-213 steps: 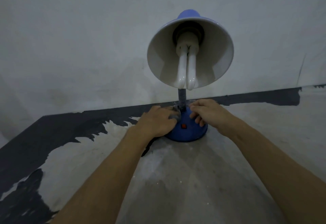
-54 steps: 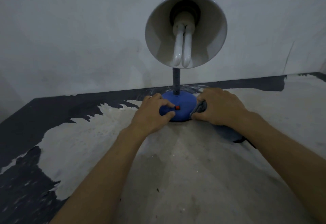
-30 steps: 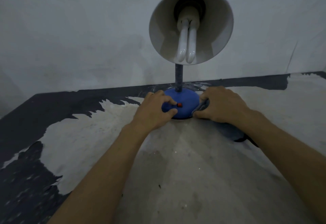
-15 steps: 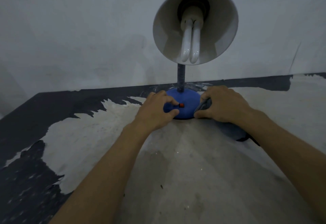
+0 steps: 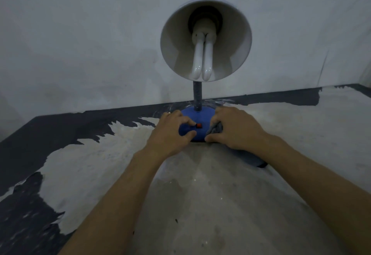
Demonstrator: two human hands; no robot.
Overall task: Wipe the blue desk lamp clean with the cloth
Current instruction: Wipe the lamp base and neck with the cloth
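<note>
A blue desk lamp's base [image 5: 197, 120] sits between two hands: left hand [image 5: 170, 134] grips its side, right hand [image 5: 234, 127] presses a bunched grey cloth [image 5: 215, 129] against it.

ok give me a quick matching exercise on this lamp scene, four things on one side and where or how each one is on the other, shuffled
Things:
1. cloth
2. left hand
3. bulb
4. switch

Places or states:
A. small and red, on the front of the lamp base
B. bare, gripping the left side of the base
C. bunched under the right hand, against the right side of the base
D. white twin tubes inside the shade, unlit

Pairs: 1-C, 2-B, 3-D, 4-A
</note>
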